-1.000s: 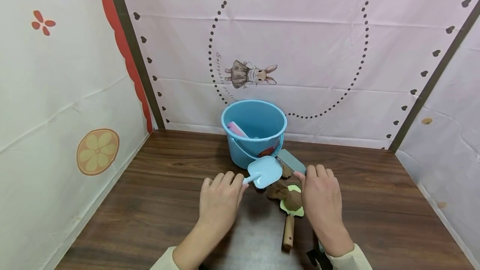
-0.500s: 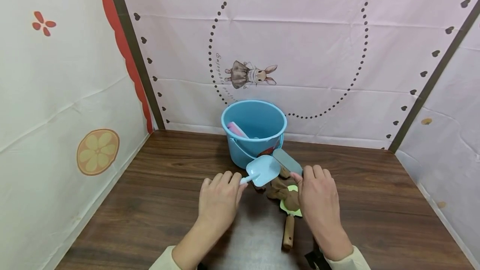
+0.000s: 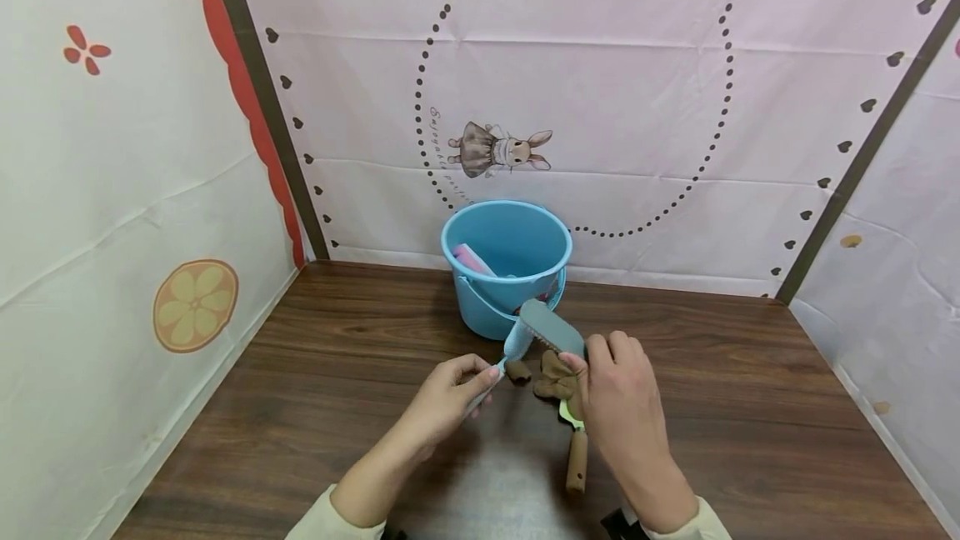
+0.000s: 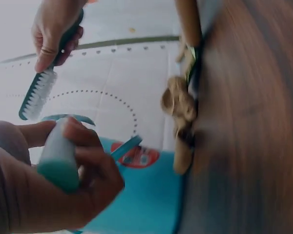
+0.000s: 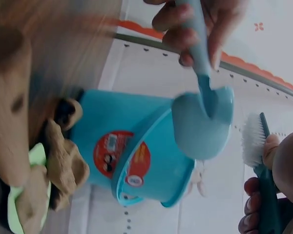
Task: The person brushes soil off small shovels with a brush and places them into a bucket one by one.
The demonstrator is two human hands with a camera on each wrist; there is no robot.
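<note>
In the head view my left hand (image 3: 442, 398) holds a small light-blue toy shovel (image 3: 517, 342) by its handle, blade tilted nearly edge-on. The right wrist view shows the broad face of the shovel's blade (image 5: 202, 126). My right hand (image 3: 622, 398) grips a teal scrubbing brush (image 3: 551, 326) with white bristles (image 4: 39, 95). The brush head overlaps the shovel blade in the head view. Both are raised above the table, just in front of a blue bucket (image 3: 480, 307).
The bucket has a pink thing (image 3: 472, 259) inside. Brown clay-like lumps (image 3: 553, 377) lie in front of it on the wooden table (image 3: 337, 407). Beside them is a green trowel with a wooden handle (image 3: 577, 461), partly behind my right hand. Printed cloth (image 3: 622, 107) hangs behind.
My left hand has turned over, tipping the shovel blade from face-up to nearly edge-on. My right hand has brought the brush leftward until it overlaps the blade in view.
</note>
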